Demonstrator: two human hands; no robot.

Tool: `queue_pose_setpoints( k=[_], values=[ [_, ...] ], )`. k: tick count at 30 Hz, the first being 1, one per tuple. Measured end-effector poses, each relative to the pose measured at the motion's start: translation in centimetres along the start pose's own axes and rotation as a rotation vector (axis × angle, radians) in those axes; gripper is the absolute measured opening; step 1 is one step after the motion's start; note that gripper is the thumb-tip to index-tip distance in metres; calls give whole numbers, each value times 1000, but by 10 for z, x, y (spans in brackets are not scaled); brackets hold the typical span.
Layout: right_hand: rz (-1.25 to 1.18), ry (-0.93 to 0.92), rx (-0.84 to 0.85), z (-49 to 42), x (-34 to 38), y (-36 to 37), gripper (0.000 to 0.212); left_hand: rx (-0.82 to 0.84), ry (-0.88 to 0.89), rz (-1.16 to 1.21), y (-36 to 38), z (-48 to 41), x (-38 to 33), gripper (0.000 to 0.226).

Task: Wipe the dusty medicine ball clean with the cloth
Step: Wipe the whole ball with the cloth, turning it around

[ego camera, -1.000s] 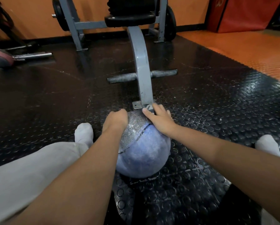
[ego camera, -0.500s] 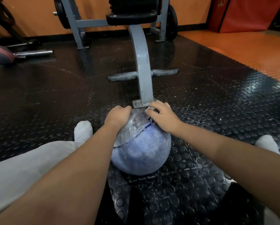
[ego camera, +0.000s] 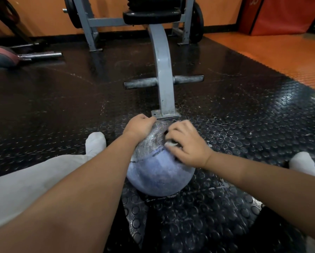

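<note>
Wipe stroke in progress: cloth drawn from the ball's far crown toward the 2 o'clock shoulder.

The medicine ball (ego camera: 158, 176) rests on the studded floor mat (ego camera: 226, 207) between the person's legs. Over the last second the right hand (ego camera: 187, 145) has come back from the crown, its fingers now curled and clamped on the cloth (ego camera: 170, 143), of which only a white edge shows. The left hand (ego camera: 139, 127) keeps gripping the ball at 11 o'clock to steady it. Judgement: the near blue panel carries a pale film, so much wiping remains. The bench foot (ego camera: 164, 114) lies just beyond the ball at 12 o'clock and limits far-side strokes. Socked feet lie at 10 o'clock (ego camera: 95, 143) and 3 o'clock (ego camera: 302, 164).
</note>
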State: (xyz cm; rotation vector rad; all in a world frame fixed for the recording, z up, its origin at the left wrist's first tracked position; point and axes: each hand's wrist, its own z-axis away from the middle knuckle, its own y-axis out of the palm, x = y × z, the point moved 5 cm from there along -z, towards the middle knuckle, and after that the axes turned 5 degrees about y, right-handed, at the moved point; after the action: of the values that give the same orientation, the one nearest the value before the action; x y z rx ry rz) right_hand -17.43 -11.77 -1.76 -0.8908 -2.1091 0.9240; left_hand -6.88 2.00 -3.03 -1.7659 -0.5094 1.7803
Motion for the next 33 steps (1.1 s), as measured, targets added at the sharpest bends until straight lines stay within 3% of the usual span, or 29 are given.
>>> queue_pose_setpoints(
  k=[3,6,8,12,18,20,23,26,28,30,33],
  values=[
    [-54,295,-11,16,-32,-5,51,-9,-9,-4,-2,-1,5,28],
    [-91,400,-8,15,-34,-3,56,-18,-29,-1,-4,-1,7,26],
    [-63,321,-6,0,-12,-1,48,-16,-49,8,-2,-1,9,25],
    [207,-64,52,-27,49,15,30,20,-52,158,5,0,4,23],
    [93,-64,32,-6,20,9,23,-7,-27,138,5,2,6,23],
    [-17,77,5,10,-5,5,28,-28,-31,87,1,4,8,24],
    [-240,457,54,32,-44,4,52,-7,-46,95,-2,6,13,26],
    [-289,590,44,42,-58,10,35,11,-58,79,0,9,10,29],
    [-306,597,-19,32,-50,10,24,15,-73,52,1,11,7,30],
    [-231,526,-24,13,-30,8,36,9,-84,42,2,13,4,30],
    [26,279,34,-16,8,9,47,36,-33,120,3,19,-2,40]
  ],
)
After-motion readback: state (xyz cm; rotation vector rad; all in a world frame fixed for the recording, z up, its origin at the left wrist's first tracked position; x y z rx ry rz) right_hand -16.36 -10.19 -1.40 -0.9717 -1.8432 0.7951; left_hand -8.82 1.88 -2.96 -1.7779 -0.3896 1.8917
